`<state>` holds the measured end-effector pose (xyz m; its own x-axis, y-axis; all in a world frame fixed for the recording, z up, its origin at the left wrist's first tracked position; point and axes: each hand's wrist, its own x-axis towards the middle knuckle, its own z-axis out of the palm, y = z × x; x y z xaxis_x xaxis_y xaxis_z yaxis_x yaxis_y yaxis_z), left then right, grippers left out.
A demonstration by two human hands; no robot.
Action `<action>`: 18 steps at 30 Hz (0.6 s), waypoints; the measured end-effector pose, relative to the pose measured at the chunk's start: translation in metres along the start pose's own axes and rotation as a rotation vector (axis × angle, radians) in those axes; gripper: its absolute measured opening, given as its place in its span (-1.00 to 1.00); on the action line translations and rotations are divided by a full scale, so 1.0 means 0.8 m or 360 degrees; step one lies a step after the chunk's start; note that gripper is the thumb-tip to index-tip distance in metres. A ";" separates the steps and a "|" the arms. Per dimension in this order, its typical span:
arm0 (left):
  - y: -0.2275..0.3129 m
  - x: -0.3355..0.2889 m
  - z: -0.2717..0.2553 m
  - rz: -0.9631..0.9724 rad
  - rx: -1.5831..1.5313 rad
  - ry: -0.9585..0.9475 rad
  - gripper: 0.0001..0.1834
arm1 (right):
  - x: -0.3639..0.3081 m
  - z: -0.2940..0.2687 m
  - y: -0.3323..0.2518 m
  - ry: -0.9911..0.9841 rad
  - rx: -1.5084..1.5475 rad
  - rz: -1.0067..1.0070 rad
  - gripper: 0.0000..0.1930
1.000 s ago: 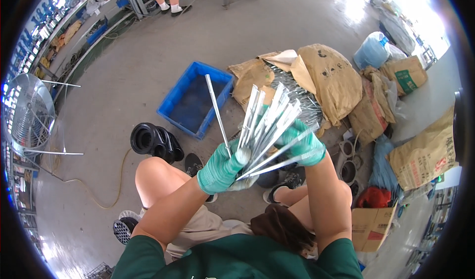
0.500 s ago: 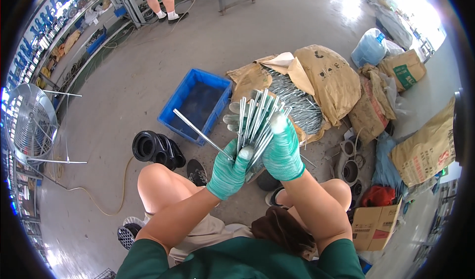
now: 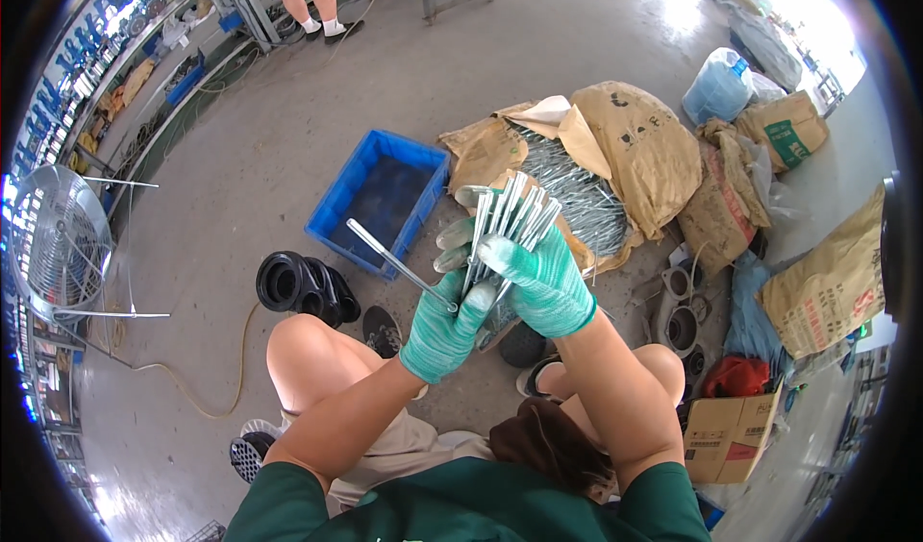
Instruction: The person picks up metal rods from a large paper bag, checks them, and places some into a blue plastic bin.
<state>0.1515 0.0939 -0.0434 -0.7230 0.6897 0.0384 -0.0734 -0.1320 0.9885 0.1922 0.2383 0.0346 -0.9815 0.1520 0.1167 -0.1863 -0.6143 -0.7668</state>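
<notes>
Both my hands wear green gloves with whitish fingertips. Between them, over my lap, is an upright bundle of thin silvery metal rods (image 3: pixel 508 213). My left hand (image 3: pixel 440 329) is closed around the lower part of the bundle. One longer-looking single rod (image 3: pixel 396 261) juts out of that hand toward the upper left, apart from the others. My right hand (image 3: pixel 552 287) grips the bundle from the right, its thumb lying across the rods. Beyond it an opened brown paper sack (image 3: pixel 642 162) spills a heap of similar rods (image 3: pixel 577 191).
A blue plastic crate (image 3: pixel 338 196) stands ahead to the left. Black ring-shaped parts (image 3: pixel 298 287) lie by my left knee, a metal fan (image 3: pixel 62 244) farther left. At right are metal castings (image 3: pixel 678 316), more sacks (image 3: pixel 716 191) and a cardboard box (image 3: pixel 731 436). Another person's legs (image 3: pixel 322 4) show far off.
My right hand has shifted slightly, and its thumb now presses across the front of the bundle. The rods sit closer together. The single rod has moved slightly right and down.
</notes>
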 end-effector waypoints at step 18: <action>-0.022 0.011 -0.027 -0.0363 -0.0578 -0.0663 -0.12 | 0.000 0.007 0.013 0.0313 0.0147 0.0163 -0.74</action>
<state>0.1321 0.0869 -0.0634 -0.3366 0.9407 -0.0424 -0.4782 -0.1319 0.8683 0.1903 0.2272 0.0299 -0.9696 0.2273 -0.0906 -0.0984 -0.7013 -0.7060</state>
